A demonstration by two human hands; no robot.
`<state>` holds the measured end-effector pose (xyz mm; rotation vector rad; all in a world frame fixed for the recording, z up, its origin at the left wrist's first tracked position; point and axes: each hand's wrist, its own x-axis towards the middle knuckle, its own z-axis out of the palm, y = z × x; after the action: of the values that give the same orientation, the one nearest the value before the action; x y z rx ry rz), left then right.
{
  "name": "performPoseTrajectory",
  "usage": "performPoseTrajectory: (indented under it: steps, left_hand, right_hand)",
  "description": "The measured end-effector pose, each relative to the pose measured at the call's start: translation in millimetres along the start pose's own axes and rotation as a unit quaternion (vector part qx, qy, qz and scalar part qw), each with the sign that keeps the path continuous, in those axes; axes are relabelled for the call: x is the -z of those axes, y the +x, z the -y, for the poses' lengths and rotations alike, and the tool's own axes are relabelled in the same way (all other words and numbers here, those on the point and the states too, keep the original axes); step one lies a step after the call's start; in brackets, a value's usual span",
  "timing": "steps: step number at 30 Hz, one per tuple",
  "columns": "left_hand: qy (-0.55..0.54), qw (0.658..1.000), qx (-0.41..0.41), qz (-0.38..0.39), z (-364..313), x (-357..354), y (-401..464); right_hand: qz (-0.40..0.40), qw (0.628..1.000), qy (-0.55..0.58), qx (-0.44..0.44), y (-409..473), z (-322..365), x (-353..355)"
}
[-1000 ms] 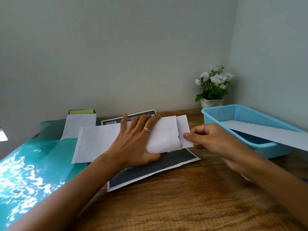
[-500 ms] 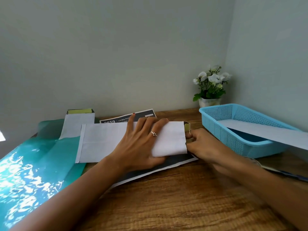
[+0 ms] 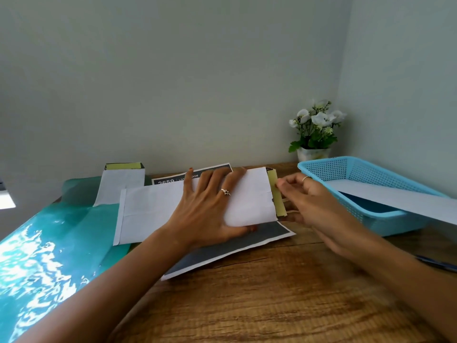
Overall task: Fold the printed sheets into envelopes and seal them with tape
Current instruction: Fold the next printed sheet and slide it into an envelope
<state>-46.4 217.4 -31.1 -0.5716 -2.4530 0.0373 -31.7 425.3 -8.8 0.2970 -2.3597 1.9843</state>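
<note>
A white folded envelope (image 3: 148,209) lies across a dark printed sheet (image 3: 222,253) on the wooden table. My left hand (image 3: 210,209) presses flat on the envelope's right half, fingers spread. At the envelope's right end a yellow-green tape strip (image 3: 278,194) shows on the folded flap. My right hand (image 3: 304,199) is beside that strip, with thumb and fingertips pinched together at its upper part. A second white envelope (image 3: 118,184) with a yellow-green strip at its top lies at the back left.
A blue mesh basket (image 3: 346,174) with a long white sheet (image 3: 395,199) across it stands at the right. A flower pot (image 3: 314,152) sits in the back corner. A teal sheet (image 3: 49,243) covers the table's left. A pen (image 3: 435,263) lies by my right forearm.
The right end flap has been folded and the yellow-green tape strip now shows there. My right hand has shifted from the flap's edge to the strip. My left hand keeps pressing.
</note>
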Motion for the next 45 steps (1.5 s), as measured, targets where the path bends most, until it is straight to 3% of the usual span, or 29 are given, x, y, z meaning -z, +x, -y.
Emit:
performPoseTrajectory:
  steps: [6, 17, 25, 31, 40, 45]
  left_hand:
    - [0.025, 0.999, -0.007, 0.028, -1.2, -3.9, -2.7]
    - [0.043, 0.999, -0.007, 0.000, -1.8, -9.2, -2.5]
    - [0.047, 0.998, 0.019, -0.025, -1.8, -4.4, -2.2]
    - [0.058, 0.998, 0.008, -0.033, -3.9, 6.5, 1.2]
    - [0.070, 0.997, 0.043, -0.014, -6.7, 11.8, 3.9]
    - [0.054, 0.996, 0.067, -0.032, -6.3, 13.3, 0.9]
  right_hand:
    - [-0.029, 0.997, -0.067, 0.033, -1.1, -3.0, -2.2]
    - [0.023, 0.984, -0.152, 0.089, -13.5, -9.9, -12.9]
    - [0.037, 0.951, -0.265, 0.152, -19.0, -10.3, -15.3]
    - [0.027, 0.970, -0.194, 0.140, -14.1, -13.3, -13.9]
    - [-0.082, 0.984, -0.107, 0.113, -4.7, -2.9, 4.1]
    - [-0.101, 0.987, -0.069, 0.108, -0.9, 0.9, 10.8]
